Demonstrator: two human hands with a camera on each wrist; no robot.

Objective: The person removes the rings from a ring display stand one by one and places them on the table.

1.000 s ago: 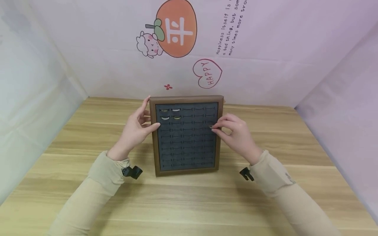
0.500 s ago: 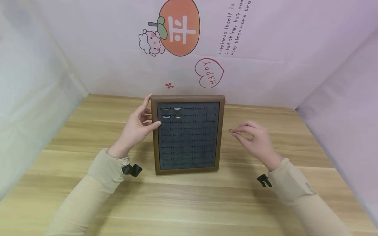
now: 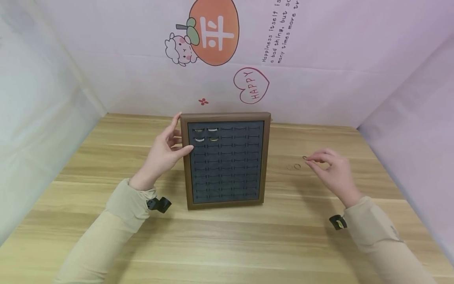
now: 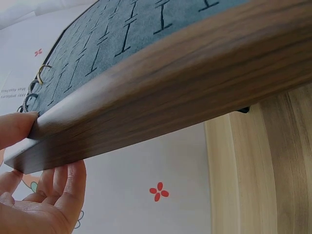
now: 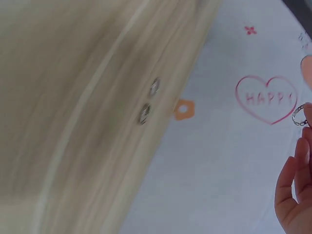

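Observation:
A ring display board [image 3: 227,161] with a brown wooden frame and dark grey slotted padding leans back on the table. Several rings, such as a gold ring [image 3: 214,139] and a silver ring [image 3: 200,139], sit in its upper left slots. My left hand [image 3: 160,157] grips the board's left edge, thumb on the front and fingers behind. To the right of the board, my right hand [image 3: 335,171] pinches a patterned ring [image 5: 298,116] between thumb and fingertips, above the table. Two loose rings, one a darker ring [image 3: 297,166], lie near those fingertips.
The wood-grain table [image 3: 227,240] stretches out around the board. Behind it rises a white backdrop [image 3: 312,90] printed with a heart and an orange fruit. Pale cloth walls [image 3: 39,118] stand at either side.
My right hand has moved right, away from the board's right side, with the ring still pinched. The two loose rings have come into sight. My left hand keeps its hold on the frame.

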